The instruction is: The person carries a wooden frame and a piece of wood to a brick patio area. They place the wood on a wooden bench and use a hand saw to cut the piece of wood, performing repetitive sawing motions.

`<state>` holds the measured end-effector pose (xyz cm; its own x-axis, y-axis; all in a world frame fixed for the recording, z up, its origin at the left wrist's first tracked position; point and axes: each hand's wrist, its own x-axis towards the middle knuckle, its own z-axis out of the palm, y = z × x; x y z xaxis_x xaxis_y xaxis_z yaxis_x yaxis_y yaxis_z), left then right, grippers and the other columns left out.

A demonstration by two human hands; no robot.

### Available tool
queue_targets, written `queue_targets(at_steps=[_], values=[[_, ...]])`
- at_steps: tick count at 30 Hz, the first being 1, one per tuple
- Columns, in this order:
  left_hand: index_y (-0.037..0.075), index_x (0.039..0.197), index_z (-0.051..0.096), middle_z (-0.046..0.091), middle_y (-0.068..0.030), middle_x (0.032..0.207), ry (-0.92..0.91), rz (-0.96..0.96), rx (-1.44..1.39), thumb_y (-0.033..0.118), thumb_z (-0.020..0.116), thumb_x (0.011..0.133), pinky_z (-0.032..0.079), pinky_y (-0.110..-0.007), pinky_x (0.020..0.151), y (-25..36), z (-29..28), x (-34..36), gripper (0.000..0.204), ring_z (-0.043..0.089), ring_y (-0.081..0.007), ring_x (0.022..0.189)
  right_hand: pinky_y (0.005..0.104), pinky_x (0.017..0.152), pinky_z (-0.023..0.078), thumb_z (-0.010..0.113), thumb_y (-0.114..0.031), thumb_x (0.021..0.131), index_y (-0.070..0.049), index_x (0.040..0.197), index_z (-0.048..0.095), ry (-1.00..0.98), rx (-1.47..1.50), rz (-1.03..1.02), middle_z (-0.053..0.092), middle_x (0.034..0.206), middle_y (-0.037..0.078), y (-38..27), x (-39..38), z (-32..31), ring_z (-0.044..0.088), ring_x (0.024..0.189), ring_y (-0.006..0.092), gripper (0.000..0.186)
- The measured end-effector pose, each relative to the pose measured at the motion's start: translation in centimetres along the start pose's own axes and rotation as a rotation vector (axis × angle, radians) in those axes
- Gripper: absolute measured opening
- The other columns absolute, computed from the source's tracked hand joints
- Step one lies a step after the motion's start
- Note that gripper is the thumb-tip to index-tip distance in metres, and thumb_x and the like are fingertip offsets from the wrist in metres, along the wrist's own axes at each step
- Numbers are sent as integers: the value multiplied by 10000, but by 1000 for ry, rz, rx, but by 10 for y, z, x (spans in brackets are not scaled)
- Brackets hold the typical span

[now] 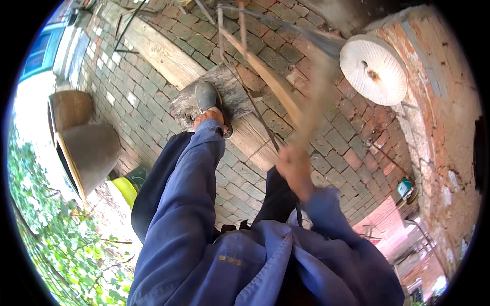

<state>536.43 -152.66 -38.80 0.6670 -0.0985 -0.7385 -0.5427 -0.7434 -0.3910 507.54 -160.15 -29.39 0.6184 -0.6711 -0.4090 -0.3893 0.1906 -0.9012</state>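
My right hand [293, 166] is closed around the lower end of a frame saw's wooden end post, whose upper part is smeared by motion. The saw has a wooden middle bar [273, 86] and a thin dark blade [255, 104], angled across a long plank [161, 53]. A weathered grey wood block [232, 94] lies over the plank, with my dark shoe [206, 96] on top. Just behind the shoe, by my ankle, rests my left hand [209, 118]. Its fingers are partly hidden, so their grip is unclear.
Brick paving [286, 51] surrounds the plank. A round pale stone disc [373, 70] leans by the rough wall at right. A small green can [406, 188] stands below it. Large brown pots [89, 153] and a yellow-green container [124, 191] stand at left, near leafy plants [66, 245].
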Motion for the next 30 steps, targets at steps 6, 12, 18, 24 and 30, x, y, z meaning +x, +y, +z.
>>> queue_targets(at_steps=[6,12,18,24,30], values=[[53,1273,580,586,-121,1317,-161,111,-47,500,814,671,469,-326,989,-19,-1,1,786,550,-229,1240,302,500,389,453,-197,982,-69,734,495,-678,1038,141,498,612,95,-55,-152,-110,478,531,189,282],[85,1258,597,607,-105,1292,-188,37,-19,497,844,623,471,-312,975,-12,14,27,796,575,-218,1208,347,507,304,577,-83,802,-42,642,365,-90,-107,-46,339,577,87,-14,-27,-25,379,532,160,268],[80,1128,672,666,-117,1176,-135,57,-15,491,839,596,498,-374,935,6,-8,-5,693,621,-277,1126,329,521,341,634,-41,743,-47,664,411,94,30,-19,391,596,83,25,40,30,392,561,153,237],[47,1351,497,565,-96,1350,-105,11,4,548,837,592,452,-326,1013,-10,10,13,971,539,-232,1252,344,523,370,590,-143,836,-61,693,442,-319,99,-65,432,652,72,-24,-136,-80,473,571,200,221],[69,1370,489,535,-94,1385,-169,-3,11,581,842,575,440,-342,1030,-13,18,20,1009,519,-222,1275,342,520,374,524,-134,897,-37,695,456,-253,489,18,448,672,81,-22,-135,-75,473,563,195,234]])
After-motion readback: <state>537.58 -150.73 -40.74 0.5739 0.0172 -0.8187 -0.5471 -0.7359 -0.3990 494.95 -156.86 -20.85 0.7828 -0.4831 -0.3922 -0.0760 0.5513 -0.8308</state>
